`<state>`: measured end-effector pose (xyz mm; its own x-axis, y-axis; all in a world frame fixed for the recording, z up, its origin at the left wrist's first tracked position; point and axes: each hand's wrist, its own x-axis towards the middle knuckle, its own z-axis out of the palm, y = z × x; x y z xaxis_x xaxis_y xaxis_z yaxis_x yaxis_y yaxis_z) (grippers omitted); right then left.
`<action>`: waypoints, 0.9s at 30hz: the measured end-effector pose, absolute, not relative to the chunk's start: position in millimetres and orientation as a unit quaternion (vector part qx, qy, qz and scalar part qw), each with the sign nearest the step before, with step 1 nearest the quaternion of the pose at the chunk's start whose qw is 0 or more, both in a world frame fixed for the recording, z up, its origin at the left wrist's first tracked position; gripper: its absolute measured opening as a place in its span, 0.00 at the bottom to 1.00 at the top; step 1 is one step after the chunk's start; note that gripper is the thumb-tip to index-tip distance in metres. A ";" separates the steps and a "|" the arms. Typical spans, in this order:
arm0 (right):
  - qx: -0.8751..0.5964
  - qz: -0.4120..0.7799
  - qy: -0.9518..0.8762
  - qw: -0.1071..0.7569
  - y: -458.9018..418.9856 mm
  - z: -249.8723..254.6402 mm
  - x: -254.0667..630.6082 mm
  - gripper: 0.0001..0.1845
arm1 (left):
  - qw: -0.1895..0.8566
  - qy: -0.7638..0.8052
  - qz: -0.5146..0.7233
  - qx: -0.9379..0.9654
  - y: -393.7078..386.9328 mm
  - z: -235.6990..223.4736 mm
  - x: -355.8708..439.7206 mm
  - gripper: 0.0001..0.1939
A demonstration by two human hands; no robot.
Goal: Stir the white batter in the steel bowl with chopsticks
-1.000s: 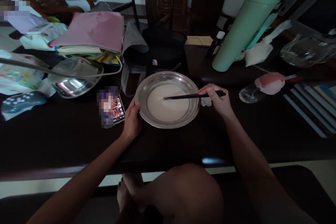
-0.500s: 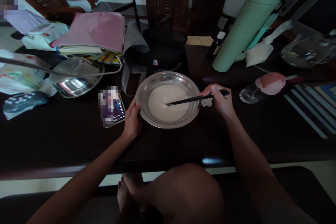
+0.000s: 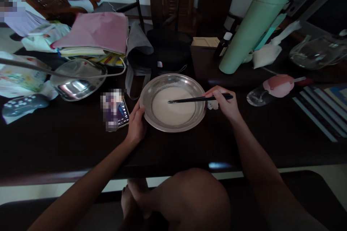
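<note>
With the metal bowl (image 3: 175, 129) as the centre of the dial and twelve at the far side, the chopsticks (image 3: 189, 99) lie almost level across its right half, their long axis running from three o'clock to nine. Their tips point to nine and end near the middle of the white liquid (image 3: 170, 113); how deep they dip cannot be told. The butt ends point to three, a shade above level, and reach out past the rim.

The person's right grip (image 3: 226, 105) is at three o'clock, just outside the bowl, with fingers and thumb closed around the rear part of the chopsticks. The left grip (image 3: 137, 124) clasps the bowl's rim between eight and nine, thumb on top, the other fingers partly hidden.

The bowl sits on the dark surface (image 3: 67, 148), its outline widest from nine to three in this view. A phone (image 3: 123, 113) lies at nine, near the left grip, its screen lit. Crumpled white paper (image 3: 213, 105) lies at three, near the right grip. Farther off, a black bag (image 3: 168, 50) is at twelve and a green flask (image 3: 244, 39) between one and two.
</note>
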<state>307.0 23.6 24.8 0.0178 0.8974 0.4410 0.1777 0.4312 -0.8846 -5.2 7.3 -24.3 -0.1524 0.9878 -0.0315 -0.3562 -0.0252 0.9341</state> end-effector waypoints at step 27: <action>-0.410 0.348 -0.622 0.569 24.1 23.7 306.7 0.24 | 0.542 0.447 0.621 0.347 7.7 -26.0 -6.0 0.21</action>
